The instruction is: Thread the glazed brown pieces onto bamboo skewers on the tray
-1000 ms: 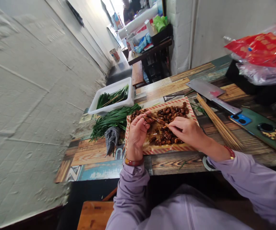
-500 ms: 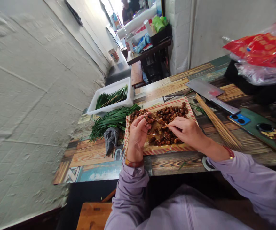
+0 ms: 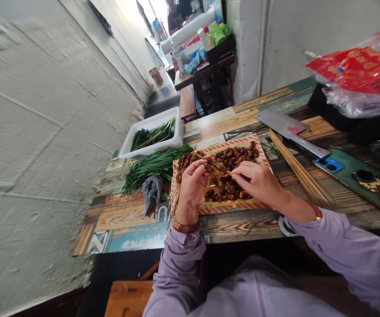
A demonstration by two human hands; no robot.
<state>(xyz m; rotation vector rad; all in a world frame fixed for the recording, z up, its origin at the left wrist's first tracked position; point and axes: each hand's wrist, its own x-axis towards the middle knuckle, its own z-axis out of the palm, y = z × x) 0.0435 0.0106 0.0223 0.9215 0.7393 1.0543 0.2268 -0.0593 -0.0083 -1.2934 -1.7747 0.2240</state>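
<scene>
My left hand (image 3: 191,189) is closed, with a glossy brown pupa-like piece (image 3: 208,166) between its thumb and fingers. Beside those fingertips runs a thin wooden skewer (image 3: 216,164), partly hidden. My right hand (image 3: 259,180) pinches at the skewer's near end, where a small pale tip shows; the exact hold is hard to make out. Both hands are over a shallow tray (image 3: 236,205) with a red-striped rim. Many brown, sauce-coated pieces (image 3: 232,156) lie in it, heaped along the far side and near the front. Several sticks (image 3: 175,198) jut over its left edge.
Left of the tray lie green chives (image 3: 153,169) and a grey cloth (image 3: 152,191). A white tub (image 3: 128,147) with more greens stands behind. On the right are a cleaver (image 3: 284,123), bundled skewers (image 3: 297,165), a green phone (image 3: 361,176) and a red plastic bag (image 3: 358,72).
My left hand has shifted slightly to the right and turned a little, keeping the brown piece. My right hand stays nearly in place. The tray's contents look the same.
</scene>
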